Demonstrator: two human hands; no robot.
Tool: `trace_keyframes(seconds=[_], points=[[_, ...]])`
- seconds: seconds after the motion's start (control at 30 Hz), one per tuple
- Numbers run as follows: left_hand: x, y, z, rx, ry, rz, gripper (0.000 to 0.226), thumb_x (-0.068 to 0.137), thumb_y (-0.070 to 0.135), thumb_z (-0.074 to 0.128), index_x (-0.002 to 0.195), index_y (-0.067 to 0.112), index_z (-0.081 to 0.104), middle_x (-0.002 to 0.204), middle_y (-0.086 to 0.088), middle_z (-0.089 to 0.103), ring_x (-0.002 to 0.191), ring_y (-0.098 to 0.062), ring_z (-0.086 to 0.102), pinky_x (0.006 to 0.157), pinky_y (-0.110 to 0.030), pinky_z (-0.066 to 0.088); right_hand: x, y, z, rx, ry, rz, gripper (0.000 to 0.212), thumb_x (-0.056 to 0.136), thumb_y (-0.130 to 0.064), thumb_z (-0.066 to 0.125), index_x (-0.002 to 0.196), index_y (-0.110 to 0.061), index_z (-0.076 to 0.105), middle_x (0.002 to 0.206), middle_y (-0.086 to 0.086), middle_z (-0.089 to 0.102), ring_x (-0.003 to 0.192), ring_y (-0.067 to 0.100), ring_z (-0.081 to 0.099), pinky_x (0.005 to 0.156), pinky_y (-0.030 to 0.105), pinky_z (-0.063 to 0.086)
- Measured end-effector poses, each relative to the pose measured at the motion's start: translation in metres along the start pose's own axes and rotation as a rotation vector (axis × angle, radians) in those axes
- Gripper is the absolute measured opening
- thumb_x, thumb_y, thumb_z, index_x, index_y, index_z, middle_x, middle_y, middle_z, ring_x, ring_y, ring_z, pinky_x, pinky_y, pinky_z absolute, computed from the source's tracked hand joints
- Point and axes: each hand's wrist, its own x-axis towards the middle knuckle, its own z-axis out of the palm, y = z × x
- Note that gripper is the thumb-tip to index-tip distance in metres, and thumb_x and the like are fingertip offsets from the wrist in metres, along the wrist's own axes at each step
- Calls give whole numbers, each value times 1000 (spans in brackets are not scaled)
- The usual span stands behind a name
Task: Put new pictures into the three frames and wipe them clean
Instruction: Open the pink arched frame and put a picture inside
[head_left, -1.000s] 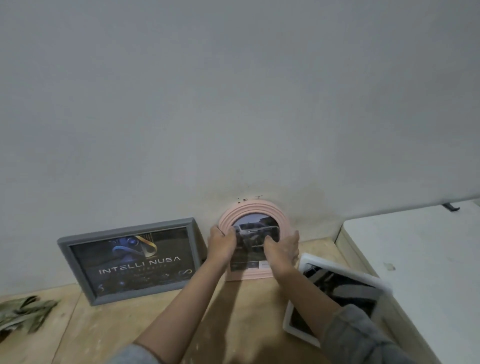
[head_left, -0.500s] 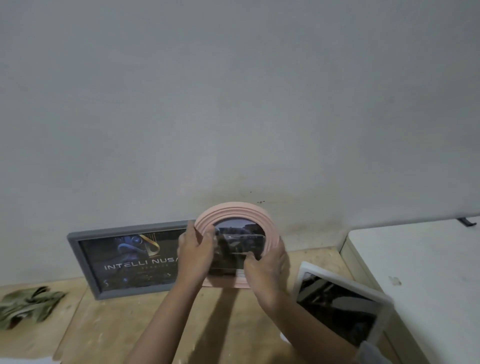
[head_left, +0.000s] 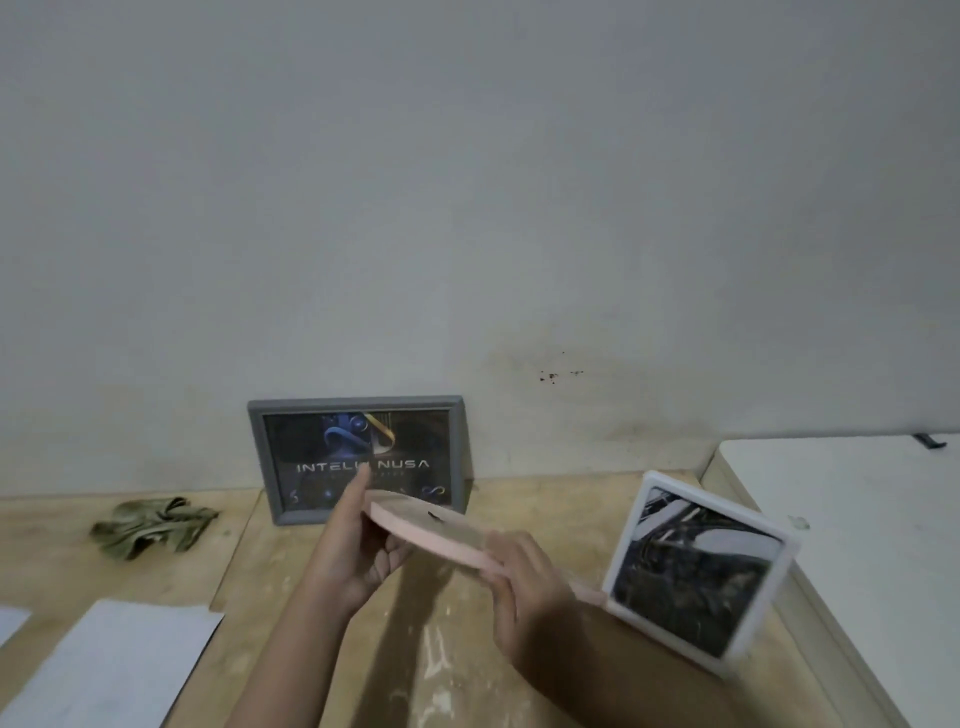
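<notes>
**Pink round frame, held flat**

Head view: my left hand (head_left: 353, 556) and right hand (head_left: 524, 587) grip the pink frame (head_left: 431, 535) by its rim above the bench (head_left: 457, 649). Risk: backing or glass may drop out when tilted.

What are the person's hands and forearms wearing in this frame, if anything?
Nothing shows on either one. The left hand and right hand are bare, with no gloves, rings, watch or bands visible. Both forearms are uncovered as far as the bottom edge of the picture; no sleeve is in view.
</notes>
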Motion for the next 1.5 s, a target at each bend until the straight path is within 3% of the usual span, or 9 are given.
trace_keyframes(seconds=[0.13, 0.27, 0.43, 0.63, 0.8, 1.0, 1.13, 1.33, 1.5], points=[[-12, -19, -39, -67, 33, -149, 29, 94, 9, 52, 115, -11, 54, 91, -22, 65, 68, -27, 69, 55, -36, 60, -46, -10, 21, -150, -124, -47, 24, 89, -24, 50, 112, -24, 58, 109, -4, 67, 97, 11, 65, 76, 31, 57], [-25, -45, -80, -101, 33, -258, 23, 98, 9, 45, 105, -12, 52, 87, -26, 68, 62, -28, 71, 50, -39, 59, -86, -30, 34, -237, -104, -61, 11, 92, -32, 54, 98, -30, 63, 109, -12, 65, 89, 13, 64, 69, 33, 51], [-32, -74, -113, -125, 80, -265, 17, 100, 10, 42, 96, 0, 56, 66, -16, 71, 53, -21, 70, 41, -33, 56, -114, -30, 57, -95, -165, -85, 24, 94, -33, 51, 100, -15, 65, 110, 4, 63, 99, 18, 60, 86, 25, 46], [-33, -89, -150, -237, 67, -256, 19, 100, 12, 43, 94, 4, 59, 65, -9, 72, 53, -16, 70, 45, -29, 56, -130, -16, 85, -126, -306, 608, 84, 84, -74, 31, 136, -9, 43, 136, 15, 45, 124, 31, 43, 102, 44, 39], [-30, -98, -170, -327, -2, -272, 21, 99, 16, 44, 99, 4, 61, 74, -10, 75, 63, -16, 72, 57, -32, 60, -127, -15, 102, -116, -321, 894, 88, 80, -77, 26, 136, -9, 38, 134, 12, 47, 124, 28, 44, 107, 45, 33], [-30, -103, -188, -398, -75, -319, 27, 80, 19, 59, 102, 5, 62, 84, -13, 75, 73, -20, 74, 69, -38, 60, -132, -24, 113, -52, -332, 876, 91, 77, -74, 46, 139, -8, 35, 142, 13, 40, 132, 28, 37, 109, 48, 30], [-30, -106, -192, -403, -89, -338, 33, 74, 19, 64, 104, 6, 62, 85, -14, 75, 74, -23, 74, 68, -41, 61, -131, -26, 114, -115, -371, 832, 105, 67, -85, 31, 134, -4, 41, 137, 16, 43, 127, 31, 39, 107, 46, 31], [-27, -112, -202, -499, -152, -299, 70, 18, 8, 98, 83, 4, 73, 80, -13, 75, 72, -25, 74, 66, -45, 60, -107, -35, 107, -269, -639, 732, 78, 92, -58, 36, 147, -6, 17, 151, 17, 24, 137, 31, 27, 111, 41, 23], [-35, -106, -201, -504, -89, -285, 28, 55, 4, 84, 78, 10, 70, 71, -7, 74, 64, -21, 73, 54, -39, 60, -81, -46, 112, -314, -795, 615, 73, 92, -40, 47, 149, -13, 10, 154, 18, 13, 141, 33, 16, 113, 45, 21]])
